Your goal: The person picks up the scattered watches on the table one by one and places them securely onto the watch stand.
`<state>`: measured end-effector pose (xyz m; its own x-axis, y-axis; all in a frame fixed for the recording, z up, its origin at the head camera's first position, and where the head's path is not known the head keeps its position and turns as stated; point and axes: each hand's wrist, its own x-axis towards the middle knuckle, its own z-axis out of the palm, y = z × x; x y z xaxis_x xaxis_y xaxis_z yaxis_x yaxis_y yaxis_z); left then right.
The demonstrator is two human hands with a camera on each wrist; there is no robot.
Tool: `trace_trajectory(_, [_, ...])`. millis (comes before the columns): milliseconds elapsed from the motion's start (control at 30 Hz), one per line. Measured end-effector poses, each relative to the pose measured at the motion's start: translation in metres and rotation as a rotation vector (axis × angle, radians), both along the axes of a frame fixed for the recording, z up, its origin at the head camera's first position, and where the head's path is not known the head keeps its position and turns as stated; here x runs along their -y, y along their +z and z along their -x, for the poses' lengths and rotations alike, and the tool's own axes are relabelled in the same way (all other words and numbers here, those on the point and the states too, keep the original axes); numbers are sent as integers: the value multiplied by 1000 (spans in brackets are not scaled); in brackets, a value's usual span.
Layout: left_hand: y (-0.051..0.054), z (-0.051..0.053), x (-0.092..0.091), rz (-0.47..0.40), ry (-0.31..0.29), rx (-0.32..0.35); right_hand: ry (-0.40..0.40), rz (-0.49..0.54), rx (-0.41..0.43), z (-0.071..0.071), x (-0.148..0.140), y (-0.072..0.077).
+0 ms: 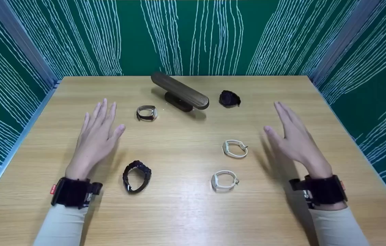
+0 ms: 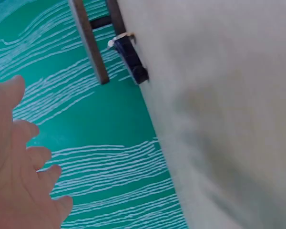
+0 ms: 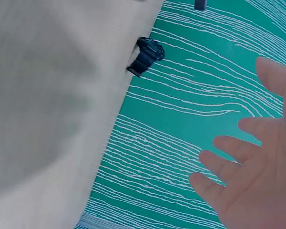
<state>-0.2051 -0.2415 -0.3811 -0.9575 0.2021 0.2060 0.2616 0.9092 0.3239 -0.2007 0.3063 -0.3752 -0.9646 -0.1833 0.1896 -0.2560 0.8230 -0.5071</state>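
Note:
My left hand [image 1: 96,138] hovers above the left side of the table with its fingers straight, holding nothing. Nearest to it are a black chunky watch [image 1: 137,177] and a watch with a dark strap and metal case [image 1: 146,113]. Over the right side, my right hand [image 1: 293,138] is held with fingers extended and nothing in its grasp. Two pale-strapped watches [image 1: 235,149] [image 1: 225,180] lie to its left. Farther back sits another black watch [image 1: 229,98], also visible in the right wrist view [image 3: 148,55]. The dark-strapped watch [image 2: 129,58] shows in the left wrist view.
A dark wooden stand [image 1: 180,90] with a long rounded bar on a short base stands at the back middle of the wooden table [image 1: 179,147]. Green panels with white wavy lines [image 1: 210,37] enclose the back and both sides.

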Motion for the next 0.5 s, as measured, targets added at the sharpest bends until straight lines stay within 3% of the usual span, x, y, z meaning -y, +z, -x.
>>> trace_trajectory(267, [23,8,-11,-89,-22,-23,20,40,-91,14,8,19])
trace_trajectory(500, [31,16,-28,-192,-74,-74,38,60,-116,31,23,28])
